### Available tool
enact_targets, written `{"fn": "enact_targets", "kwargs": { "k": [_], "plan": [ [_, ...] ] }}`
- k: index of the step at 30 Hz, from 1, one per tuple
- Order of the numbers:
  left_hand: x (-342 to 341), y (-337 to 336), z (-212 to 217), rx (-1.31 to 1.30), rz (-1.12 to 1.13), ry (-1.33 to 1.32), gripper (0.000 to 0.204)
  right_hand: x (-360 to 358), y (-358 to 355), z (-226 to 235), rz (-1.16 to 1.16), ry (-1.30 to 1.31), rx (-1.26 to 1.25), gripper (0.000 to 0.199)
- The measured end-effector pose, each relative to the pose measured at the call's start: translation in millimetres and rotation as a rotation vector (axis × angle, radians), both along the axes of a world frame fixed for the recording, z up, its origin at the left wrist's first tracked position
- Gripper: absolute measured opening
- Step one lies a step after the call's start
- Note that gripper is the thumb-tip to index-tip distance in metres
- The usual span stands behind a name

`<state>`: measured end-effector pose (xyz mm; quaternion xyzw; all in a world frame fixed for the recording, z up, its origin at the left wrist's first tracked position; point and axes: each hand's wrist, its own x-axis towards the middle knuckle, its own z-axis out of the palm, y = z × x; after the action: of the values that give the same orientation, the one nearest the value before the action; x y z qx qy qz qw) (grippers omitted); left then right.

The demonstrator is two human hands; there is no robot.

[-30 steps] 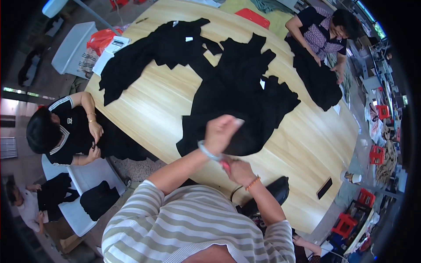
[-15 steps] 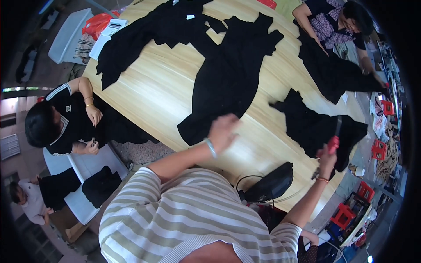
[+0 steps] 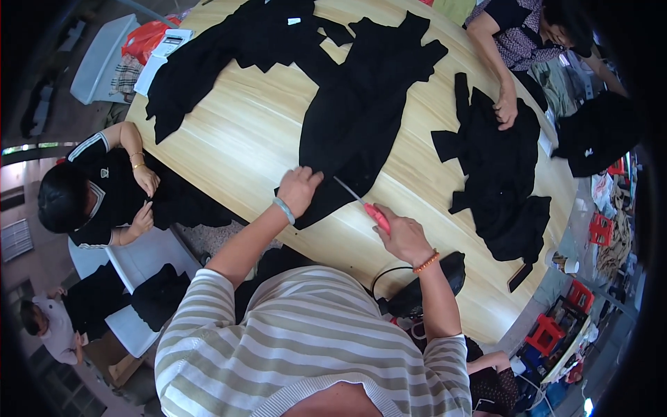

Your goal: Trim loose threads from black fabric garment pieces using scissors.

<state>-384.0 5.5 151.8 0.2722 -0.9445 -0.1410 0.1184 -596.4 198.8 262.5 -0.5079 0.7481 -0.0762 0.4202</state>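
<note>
A pale wooden counter [image 3: 250,139] with a rounded edge carries several black garments. One long black garment [image 3: 361,111] lies directly under the left hand [image 3: 299,189]; another black piece [image 3: 229,55] is spread beyond it to the left. A third black garment [image 3: 500,174] lies well to the right of the right hand [image 3: 403,236], with a dark flat phone [image 3: 520,276] near it.

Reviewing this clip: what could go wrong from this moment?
1. The scissors in the right hand point toward the left hand pressing the black garment; a nick seems possible.
2. The garment's lower corner lies near the table edge and might slide off.
</note>
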Motion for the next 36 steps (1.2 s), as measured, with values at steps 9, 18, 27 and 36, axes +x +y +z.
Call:
{"fn": "enact_targets", "kwargs": {
  "k": [9,18,27,36],
  "plan": [
    [-37,-1,-40,0.043,-0.206,-0.013,0.038,1,-8,6,-0.055,0.100,0.061,0.049],
    [-37,0,-54,0.143,-0.179,-0.006,0.039,-7,-16,-1,-0.103,0.188,0.061,0.044],
    [-25,-6,-40,0.147,-0.209,-0.116,0.040,-9,-11,9,-0.103,0.163,0.016,0.042],
    [-84,-4,-47,0.139,-0.170,-0.048,0.044,-15,-23,-1,-0.116,0.287,0.052,0.035]
  ]
}}
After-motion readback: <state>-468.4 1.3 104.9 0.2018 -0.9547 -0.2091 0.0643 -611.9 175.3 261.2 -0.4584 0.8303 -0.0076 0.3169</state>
